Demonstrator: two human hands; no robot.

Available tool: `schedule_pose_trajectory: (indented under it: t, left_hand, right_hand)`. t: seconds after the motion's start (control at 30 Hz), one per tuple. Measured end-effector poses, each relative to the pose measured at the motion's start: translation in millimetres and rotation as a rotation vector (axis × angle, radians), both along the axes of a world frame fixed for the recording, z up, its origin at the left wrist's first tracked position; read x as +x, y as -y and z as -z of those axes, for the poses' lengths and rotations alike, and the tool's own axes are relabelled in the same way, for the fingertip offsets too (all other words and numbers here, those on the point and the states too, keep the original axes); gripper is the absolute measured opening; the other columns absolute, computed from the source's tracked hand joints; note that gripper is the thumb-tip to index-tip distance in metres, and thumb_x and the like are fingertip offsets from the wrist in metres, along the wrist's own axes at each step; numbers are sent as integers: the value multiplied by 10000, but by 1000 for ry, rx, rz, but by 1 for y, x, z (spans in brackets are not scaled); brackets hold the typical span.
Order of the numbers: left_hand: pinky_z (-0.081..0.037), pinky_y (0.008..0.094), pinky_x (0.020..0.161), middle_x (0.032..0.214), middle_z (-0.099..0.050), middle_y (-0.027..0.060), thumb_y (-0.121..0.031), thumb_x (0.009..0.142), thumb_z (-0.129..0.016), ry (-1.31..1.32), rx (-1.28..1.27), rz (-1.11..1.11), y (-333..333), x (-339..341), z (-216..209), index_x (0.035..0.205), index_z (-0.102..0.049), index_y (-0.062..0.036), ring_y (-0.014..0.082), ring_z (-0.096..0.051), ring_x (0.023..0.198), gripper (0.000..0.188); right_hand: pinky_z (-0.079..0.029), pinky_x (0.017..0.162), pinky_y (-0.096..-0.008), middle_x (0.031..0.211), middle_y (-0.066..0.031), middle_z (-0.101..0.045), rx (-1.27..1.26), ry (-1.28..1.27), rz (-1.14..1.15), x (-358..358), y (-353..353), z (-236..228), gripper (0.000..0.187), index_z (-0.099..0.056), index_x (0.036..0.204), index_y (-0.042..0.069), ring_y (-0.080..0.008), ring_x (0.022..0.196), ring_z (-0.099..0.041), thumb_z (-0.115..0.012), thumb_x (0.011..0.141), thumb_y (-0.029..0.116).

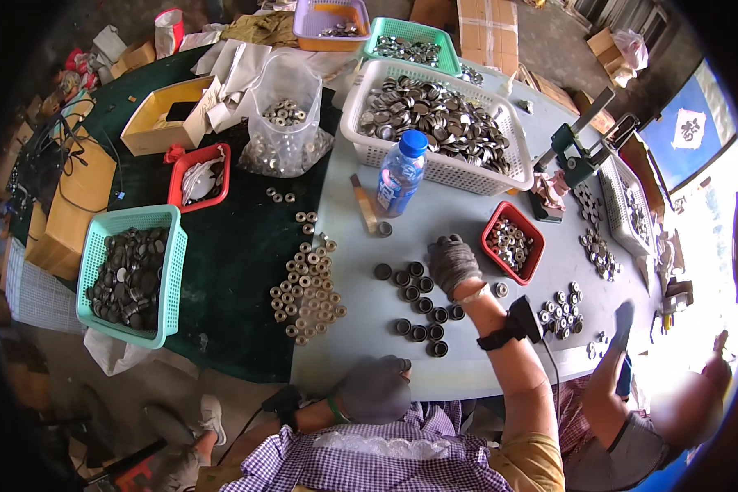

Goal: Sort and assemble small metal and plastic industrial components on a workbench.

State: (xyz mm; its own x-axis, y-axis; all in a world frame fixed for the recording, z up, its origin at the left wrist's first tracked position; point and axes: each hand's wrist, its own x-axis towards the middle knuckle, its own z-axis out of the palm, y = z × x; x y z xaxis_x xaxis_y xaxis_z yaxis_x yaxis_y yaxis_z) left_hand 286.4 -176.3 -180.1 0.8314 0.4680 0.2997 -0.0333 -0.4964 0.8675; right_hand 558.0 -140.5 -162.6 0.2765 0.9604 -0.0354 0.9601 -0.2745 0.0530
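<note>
My right hand (453, 264), in a dark grey glove, is over the grey tabletop, left of a red basket (512, 243) of small metal parts. Its fingers are bunched and point away from me; whatever they hold is hidden. Just below it stand several dark round cups (424, 305) in a loose cluster. My left hand (375, 389), gloved too, is curled closed at the table's near edge, below the cups. Something may be between its fingertips, but I cannot make it out. Several small ring-shaped metal parts (305, 283) lie farther left on the table.
A white basket (435, 168) of metal discs stands at the back, behind a blue-capped bottle (402, 174). A green basket (172, 271) of dark discs is at left. A hand press (578, 148) stands at back right. Another person's arm (611, 385) reaches in at right.
</note>
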Motion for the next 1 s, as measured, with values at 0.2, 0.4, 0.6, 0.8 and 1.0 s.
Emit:
schedule_pose_trajectory:
  t: [0.2,0.4,0.6,0.8,1.0]
  left_hand:
    - [-500,393,603,791,-633,130,-141,810,-627,11,-15,56,4,-2,19,933,-623,-53,310,-631,668,151]
    - [-489,361,627,864,-621,77,-130,783,-625,165,247,77,-6,-3,4,949,-602,-77,261,-618,707,175]
    - [-480,392,586,766,-598,92,-126,792,-620,-33,193,105,4,-3,12,902,-591,-74,291,-600,647,125]
    - [-476,391,583,749,-605,124,-88,800,-646,-63,169,70,6,1,5,890,-599,-44,313,-598,634,111]
    - [-477,390,589,752,-608,122,-93,798,-647,-83,216,28,10,3,9,881,-597,-35,311,-604,649,113]
  right_hand:
    - [-468,806,-426,1044,-146,-575,34,-540,-342,-108,-5,14,311,-615,1014,55,-329,945,-563,-639,729,176]
    - [-490,697,-431,841,-171,-562,59,-702,-83,-162,0,11,241,-519,1010,13,-340,744,-580,-517,785,99]
    - [-493,710,-387,840,-117,-573,391,-349,-311,-95,68,48,124,-573,899,36,-268,809,-563,-522,836,130]
    - [-448,643,-421,765,-136,-577,527,-747,160,-26,139,-6,31,-551,823,30,-336,739,-561,-554,803,54]
    - [-459,631,-422,797,-146,-592,415,-646,252,-16,161,14,67,-561,854,30,-344,732,-585,-564,819,87]
